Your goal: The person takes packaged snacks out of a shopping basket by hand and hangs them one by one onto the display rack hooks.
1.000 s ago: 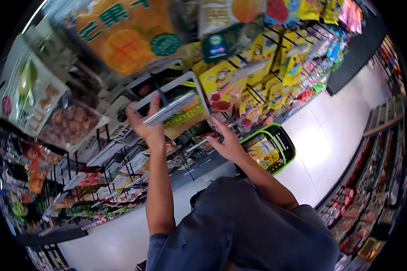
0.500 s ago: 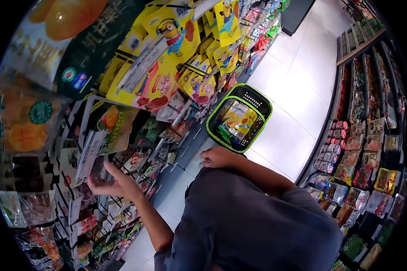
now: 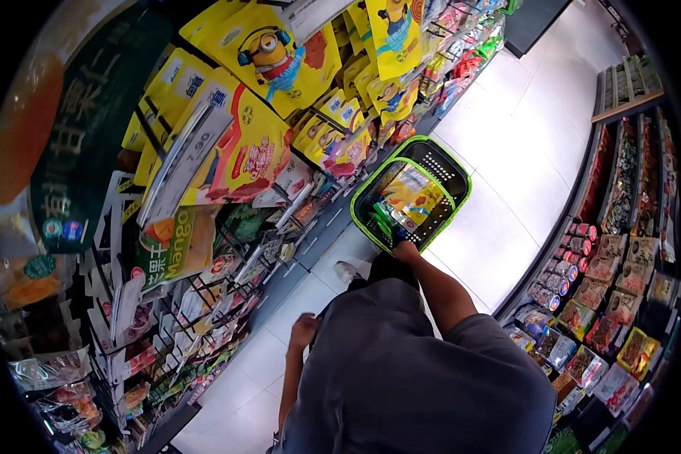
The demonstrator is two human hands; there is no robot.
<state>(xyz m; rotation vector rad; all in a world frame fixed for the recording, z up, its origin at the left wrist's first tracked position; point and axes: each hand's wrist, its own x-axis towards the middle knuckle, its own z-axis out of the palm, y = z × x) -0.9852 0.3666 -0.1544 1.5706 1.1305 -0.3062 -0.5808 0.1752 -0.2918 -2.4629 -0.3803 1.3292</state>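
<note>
My right hand is at the near rim of a black shopping basket with green edging, its fingers curled and partly in shadow. Inside the basket lie a yellow snack bag and a green package. Close to my body, my left hand hangs with its fingers curled in, and nothing shows in it. To its upper left, a green and yellow dried mango bag hangs on the shelf rack behind a price tag.
Yellow cartoon snack bags hang along the left rack, whose hooks and tags jut into the aisle. A dark green bag is close at upper left. White floor tiles run between this rack and the right-hand shelves of jars and packets.
My left hand has drawn back from the mango bag and price tag to beside my body, its fingers closing. My right hand has moved right to the basket's near rim.
</note>
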